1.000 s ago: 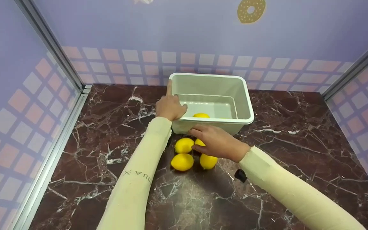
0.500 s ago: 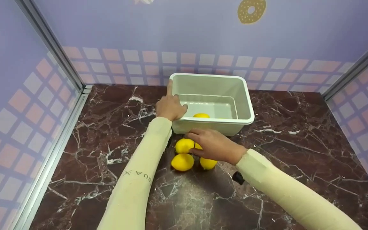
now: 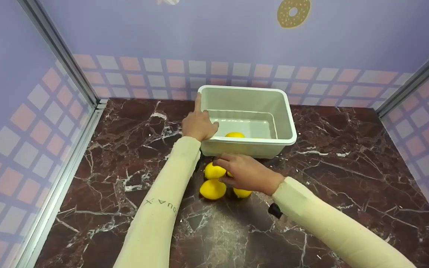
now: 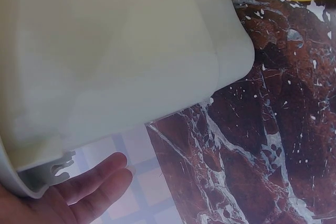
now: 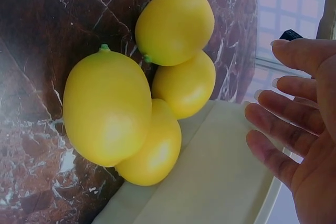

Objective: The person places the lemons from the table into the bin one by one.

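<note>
A pale grey plastic bin (image 3: pixel 244 149) stands on the dark red marbled table. My left hand (image 3: pixel 199 124) grips its left rim, index finger stretched along the edge and thumb on the inner side; in the left wrist view two fingers (image 4: pixel 105 182) show outside, below the rim. Before the bin lie several lemons, among them a front left lemon (image 3: pixel 213 189), a back left lemon (image 3: pixel 215 171) and a front right lemon (image 3: pixel 242 192). Over the right-hand ones hovers my right hand (image 3: pixel 250 172), fingers spread and holding nothing; the right wrist view shows a gap to the lemons (image 5: pixel 107 108).
Inside the bin, near its front wall, lies another lemon (image 3: pixel 235 134), with a sliver of yellow beside it. A tiled-pattern back wall (image 3: pixel 155 74) rises close behind the bin. Side panels with metal frames (image 3: pixel 60 52) bound the table.
My right hand has shifted slightly toward me and to the left, covering more of the right-hand lemons. The left hand and the bin have stayed put.
</note>
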A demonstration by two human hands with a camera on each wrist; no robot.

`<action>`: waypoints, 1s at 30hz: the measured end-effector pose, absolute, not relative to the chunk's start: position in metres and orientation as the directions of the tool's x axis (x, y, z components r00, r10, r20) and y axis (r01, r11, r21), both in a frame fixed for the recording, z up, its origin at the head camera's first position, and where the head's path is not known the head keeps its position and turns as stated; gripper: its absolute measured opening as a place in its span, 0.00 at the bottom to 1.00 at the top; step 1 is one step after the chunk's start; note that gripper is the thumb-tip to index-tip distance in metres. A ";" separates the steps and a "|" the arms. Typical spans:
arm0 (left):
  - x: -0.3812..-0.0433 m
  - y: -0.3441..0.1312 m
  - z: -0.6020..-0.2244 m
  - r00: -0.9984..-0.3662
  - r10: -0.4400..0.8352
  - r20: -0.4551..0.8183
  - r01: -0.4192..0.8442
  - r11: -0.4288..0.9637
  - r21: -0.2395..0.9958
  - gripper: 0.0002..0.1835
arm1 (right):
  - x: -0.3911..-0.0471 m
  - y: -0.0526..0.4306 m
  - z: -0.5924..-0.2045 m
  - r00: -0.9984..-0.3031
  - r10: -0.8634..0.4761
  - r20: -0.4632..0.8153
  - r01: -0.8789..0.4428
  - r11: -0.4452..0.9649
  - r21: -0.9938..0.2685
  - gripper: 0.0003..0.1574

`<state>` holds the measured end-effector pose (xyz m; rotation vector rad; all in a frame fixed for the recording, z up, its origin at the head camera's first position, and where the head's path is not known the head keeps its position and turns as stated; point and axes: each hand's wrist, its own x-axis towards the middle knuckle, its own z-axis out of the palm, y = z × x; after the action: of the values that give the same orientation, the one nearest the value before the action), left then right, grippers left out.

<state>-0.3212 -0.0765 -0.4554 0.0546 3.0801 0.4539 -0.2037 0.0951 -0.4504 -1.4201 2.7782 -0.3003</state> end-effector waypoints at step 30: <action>-0.321 -0.077 -0.455 -0.999 0.047 -0.014 0.040 0.951 0.307 0.29 | -0.196 0.084 -0.469 -0.543 -0.837 0.061 -0.833 0.529 -0.163 0.24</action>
<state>-0.3206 -0.0772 -0.4548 0.0684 3.0820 0.4848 -0.1961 0.0839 -0.4693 -1.4888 2.7248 -0.2688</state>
